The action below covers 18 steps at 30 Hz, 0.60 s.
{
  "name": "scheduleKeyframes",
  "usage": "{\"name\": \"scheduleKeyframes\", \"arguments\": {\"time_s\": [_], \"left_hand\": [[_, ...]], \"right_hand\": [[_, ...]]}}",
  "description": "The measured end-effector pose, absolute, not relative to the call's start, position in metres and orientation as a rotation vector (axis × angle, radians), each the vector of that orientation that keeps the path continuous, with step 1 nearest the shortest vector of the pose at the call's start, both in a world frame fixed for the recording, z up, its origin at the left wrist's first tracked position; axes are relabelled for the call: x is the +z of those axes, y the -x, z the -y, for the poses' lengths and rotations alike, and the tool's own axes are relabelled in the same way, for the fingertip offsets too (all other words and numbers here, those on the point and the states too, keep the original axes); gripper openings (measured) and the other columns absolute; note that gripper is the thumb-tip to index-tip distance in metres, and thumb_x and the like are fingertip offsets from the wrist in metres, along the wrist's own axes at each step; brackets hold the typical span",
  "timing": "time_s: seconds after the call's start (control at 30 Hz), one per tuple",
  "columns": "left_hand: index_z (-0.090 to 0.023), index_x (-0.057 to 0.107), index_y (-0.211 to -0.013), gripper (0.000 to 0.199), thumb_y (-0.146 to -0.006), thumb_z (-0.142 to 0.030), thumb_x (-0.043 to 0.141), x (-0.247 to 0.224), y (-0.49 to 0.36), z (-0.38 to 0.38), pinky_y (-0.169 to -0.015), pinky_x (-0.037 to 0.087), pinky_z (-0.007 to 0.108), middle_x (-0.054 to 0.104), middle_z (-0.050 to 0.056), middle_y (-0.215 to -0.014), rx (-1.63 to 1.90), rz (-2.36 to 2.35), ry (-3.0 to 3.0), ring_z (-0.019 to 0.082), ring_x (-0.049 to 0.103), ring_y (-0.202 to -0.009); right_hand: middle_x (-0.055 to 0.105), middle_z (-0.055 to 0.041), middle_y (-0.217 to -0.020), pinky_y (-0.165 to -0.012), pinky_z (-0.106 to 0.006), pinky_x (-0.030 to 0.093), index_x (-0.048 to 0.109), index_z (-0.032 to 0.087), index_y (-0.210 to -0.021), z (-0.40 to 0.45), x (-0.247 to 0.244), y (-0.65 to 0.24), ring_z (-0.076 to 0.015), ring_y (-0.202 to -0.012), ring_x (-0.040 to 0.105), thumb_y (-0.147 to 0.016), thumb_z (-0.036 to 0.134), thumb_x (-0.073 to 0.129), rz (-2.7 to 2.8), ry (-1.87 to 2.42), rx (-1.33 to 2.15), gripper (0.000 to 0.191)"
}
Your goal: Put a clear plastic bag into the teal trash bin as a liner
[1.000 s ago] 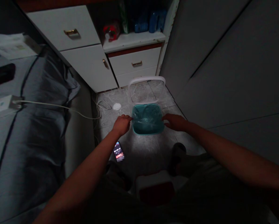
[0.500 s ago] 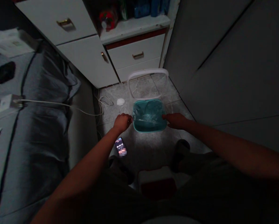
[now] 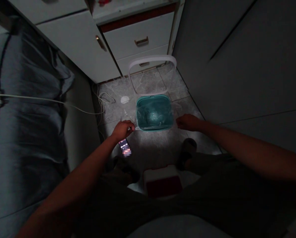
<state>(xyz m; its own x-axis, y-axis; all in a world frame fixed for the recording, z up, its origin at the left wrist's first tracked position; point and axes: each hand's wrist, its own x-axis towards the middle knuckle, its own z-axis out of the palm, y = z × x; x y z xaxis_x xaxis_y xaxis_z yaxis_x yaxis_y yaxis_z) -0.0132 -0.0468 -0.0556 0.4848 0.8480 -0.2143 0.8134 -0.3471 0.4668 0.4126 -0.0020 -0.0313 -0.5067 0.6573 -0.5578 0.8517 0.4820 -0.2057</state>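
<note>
A teal plastic bin (image 3: 154, 129) stands on the tiled floor, with a thin clear plastic bag (image 3: 154, 110) spread over its mouth. A white ring-shaped frame (image 3: 151, 59) stands upright behind the bin's far edge. At the bin's near left corner, my left hand (image 3: 123, 130) is closed, pinching the edge of the bag. My right hand (image 3: 189, 122) is closed just right of the bin, apart from its rim, with the bag's other side drawn toward its fingers. The bag's near edge runs as a taut line across the bin's front.
A lit phone (image 3: 124, 145) lies on the floor below my left hand. A white cable (image 3: 103, 99) and a small white object (image 3: 125, 99) lie left of the bin. White drawers (image 3: 140, 33) stand behind. A red-and-white stool (image 3: 163, 180) sits between my feet.
Both hands have moved outward from the bin. The bag's near edge has come from across the bin's middle toward its front rim. The view has tilted downward.
</note>
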Motion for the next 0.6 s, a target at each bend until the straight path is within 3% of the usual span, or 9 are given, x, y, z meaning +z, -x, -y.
{"name": "scheduleKeyframes", "arguments": {"time_s": [0.23,0.43,0.6], "left_hand": [[-0.026,0.076,-0.089,0.014,-0.089,-0.019,0.064,-0.052,0.002,0.049,-0.096,0.049,0.036,0.075,0.004,-0.101,-0.115,-1.278,-2.285,0.024,0.069,-0.105],[-0.027,0.077,-0.088,0.015,-0.089,-0.019,0.064,-0.052,0.001,0.047,-0.093,0.05,0.035,0.074,0.005,-0.101,-0.175,-1.265,-2.302,0.024,0.069,-0.104],[-0.025,0.076,-0.091,0.017,-0.091,-0.02,0.06,-0.05,-0.001,0.048,-0.085,0.05,0.032,0.074,0.005,-0.1,-0.202,-1.376,-2.287,0.022,0.071,-0.096]], "right_hand": [[0.079,-0.0066,-0.111,-0.079,-0.031,0.048,0.081,0.022,-0.099,0.009,-0.04,-0.413,-0.0262,-0.104,0.072,-0.09,0.023,0.07,-2.328,-1.212,-0.62,0.015],[0.077,-0.0083,-0.114,-0.082,-0.032,0.048,0.081,0.022,-0.095,0.008,-0.044,-0.412,-0.0275,-0.107,0.071,-0.088,0.022,0.071,-2.328,-1.207,-0.628,0.013],[0.075,-0.0109,-0.119,-0.08,-0.032,0.049,0.08,0.021,-0.103,0.006,-0.043,-0.408,-0.0277,-0.106,0.071,-0.094,0.027,0.065,-2.328,-1.327,-0.543,0.019]]}}
